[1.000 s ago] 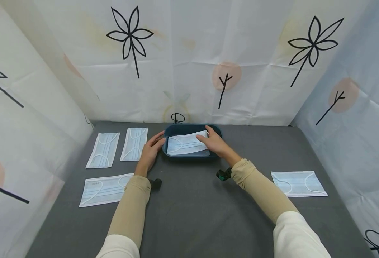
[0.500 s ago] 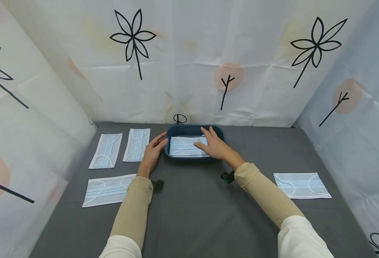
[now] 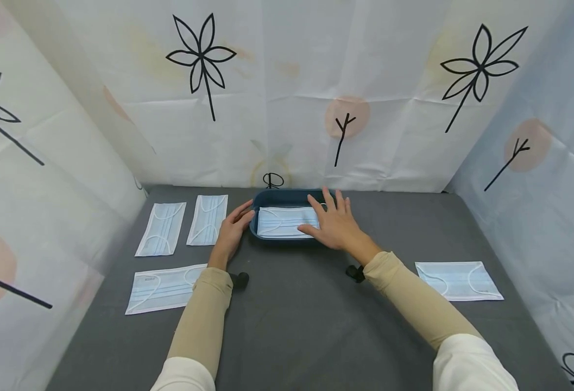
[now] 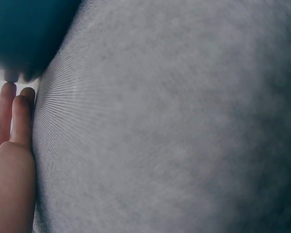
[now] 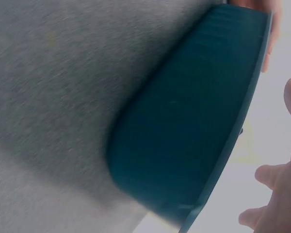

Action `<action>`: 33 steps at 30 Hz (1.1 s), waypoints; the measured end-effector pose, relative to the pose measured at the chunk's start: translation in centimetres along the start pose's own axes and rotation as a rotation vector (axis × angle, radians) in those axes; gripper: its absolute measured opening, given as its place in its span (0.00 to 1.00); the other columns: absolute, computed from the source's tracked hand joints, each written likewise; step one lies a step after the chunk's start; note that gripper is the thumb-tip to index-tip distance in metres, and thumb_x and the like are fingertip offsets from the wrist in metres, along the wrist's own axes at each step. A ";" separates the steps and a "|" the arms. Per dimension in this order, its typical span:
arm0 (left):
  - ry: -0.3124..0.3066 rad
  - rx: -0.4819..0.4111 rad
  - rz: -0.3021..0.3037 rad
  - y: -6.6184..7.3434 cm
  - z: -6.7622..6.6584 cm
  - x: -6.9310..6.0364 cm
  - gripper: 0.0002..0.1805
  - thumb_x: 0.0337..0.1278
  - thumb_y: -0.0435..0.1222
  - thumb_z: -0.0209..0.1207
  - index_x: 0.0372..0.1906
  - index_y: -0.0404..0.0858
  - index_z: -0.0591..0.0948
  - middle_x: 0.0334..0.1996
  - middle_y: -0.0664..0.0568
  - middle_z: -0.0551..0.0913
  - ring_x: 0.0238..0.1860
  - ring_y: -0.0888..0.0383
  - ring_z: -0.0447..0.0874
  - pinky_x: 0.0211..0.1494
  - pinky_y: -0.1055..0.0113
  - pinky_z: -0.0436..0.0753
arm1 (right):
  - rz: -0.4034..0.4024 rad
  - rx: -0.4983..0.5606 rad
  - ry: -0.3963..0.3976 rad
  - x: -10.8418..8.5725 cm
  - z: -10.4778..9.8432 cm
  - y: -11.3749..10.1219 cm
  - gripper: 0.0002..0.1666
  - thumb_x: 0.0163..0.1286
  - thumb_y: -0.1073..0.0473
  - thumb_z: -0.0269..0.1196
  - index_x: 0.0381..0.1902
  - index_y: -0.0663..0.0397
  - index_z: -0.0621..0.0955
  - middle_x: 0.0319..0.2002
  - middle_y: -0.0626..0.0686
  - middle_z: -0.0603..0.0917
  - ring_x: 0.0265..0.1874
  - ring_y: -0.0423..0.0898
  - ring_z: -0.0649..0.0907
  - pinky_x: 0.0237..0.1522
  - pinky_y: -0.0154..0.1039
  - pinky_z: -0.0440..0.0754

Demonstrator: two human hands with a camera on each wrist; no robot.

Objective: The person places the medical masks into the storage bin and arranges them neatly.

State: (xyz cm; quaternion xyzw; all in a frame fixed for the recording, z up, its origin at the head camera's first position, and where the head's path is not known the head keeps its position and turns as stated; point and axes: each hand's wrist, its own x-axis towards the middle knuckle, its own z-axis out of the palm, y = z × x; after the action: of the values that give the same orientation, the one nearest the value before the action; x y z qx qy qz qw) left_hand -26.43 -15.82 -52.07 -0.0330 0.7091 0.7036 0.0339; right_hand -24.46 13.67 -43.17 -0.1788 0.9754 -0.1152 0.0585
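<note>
A dark blue-green plastic bin (image 3: 287,199) stands at the back of the table, with light blue face masks (image 3: 284,222) lying flat inside. My left hand (image 3: 228,236) rests against the bin's left end, its fingers extended along the side. In the left wrist view, extended fingers of that hand (image 4: 12,165) reach to the bin (image 4: 29,29). Over the bin's right end is my right hand (image 3: 338,228), fingers spread and holding nothing. The right wrist view shows this hand (image 5: 281,194) above the rim, apart from the bin's side (image 5: 184,116).
Two face masks lie upright at the back left, one outer (image 3: 161,229) and one inner (image 3: 207,220). Another mask (image 3: 162,290) lies in front of them, partly behind the left forearm. A further mask (image 3: 458,281) lies at right. Patterned cloth walls (image 3: 287,81) enclose the table.
My right hand has released the top mask, which now lies flatter in the bin. That hand has shifted rightward and spread its fingers. The left hand stays at the bin's left end.
</note>
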 end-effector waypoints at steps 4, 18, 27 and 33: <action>0.006 0.010 0.017 -0.1 -0.1 0.1 0.26 0.73 0.47 0.59 0.73 0.55 0.74 0.70 0.45 0.76 0.70 0.53 0.74 0.78 0.57 0.70 | -0.008 -0.035 0.034 -0.6 0.0 0.6 0.55 0.70 0.21 0.51 0.84 0.35 0.47 0.84 0.58 0.33 0.81 0.68 0.35 0.79 0.72 0.38; -0.028 -0.013 -0.041 2.5 0.0 -1.2 0.28 0.74 0.40 0.59 0.74 0.45 0.72 0.71 0.43 0.75 0.70 0.52 0.73 0.78 0.57 0.71 | 0.046 -0.057 0.054 -3.5 -0.4 4.0 0.57 0.69 0.21 0.52 0.84 0.37 0.45 0.84 0.59 0.32 0.80 0.69 0.31 0.77 0.74 0.34; -0.036 -0.023 -0.047 2.7 0.2 -1.2 0.28 0.73 0.41 0.60 0.74 0.46 0.72 0.71 0.43 0.75 0.70 0.51 0.73 0.78 0.57 0.71 | 0.122 -0.051 0.071 -5.9 -0.6 6.9 0.58 0.68 0.21 0.52 0.84 0.41 0.46 0.83 0.62 0.34 0.80 0.72 0.34 0.77 0.75 0.34; -0.028 -0.024 -0.033 2.7 0.0 -1.3 0.28 0.73 0.41 0.60 0.74 0.45 0.72 0.70 0.42 0.76 0.66 0.56 0.75 0.78 0.57 0.71 | 0.166 -0.027 0.092 -7.5 -1.2 8.6 0.59 0.69 0.22 0.53 0.84 0.44 0.47 0.83 0.66 0.35 0.79 0.74 0.36 0.75 0.77 0.36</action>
State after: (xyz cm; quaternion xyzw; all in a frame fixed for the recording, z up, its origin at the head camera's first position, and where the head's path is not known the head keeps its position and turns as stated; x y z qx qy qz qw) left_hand -25.38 -15.79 -49.30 -0.0352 0.6992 0.7119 0.0553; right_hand -20.58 24.39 -43.56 -0.0927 0.9899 -0.1049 0.0204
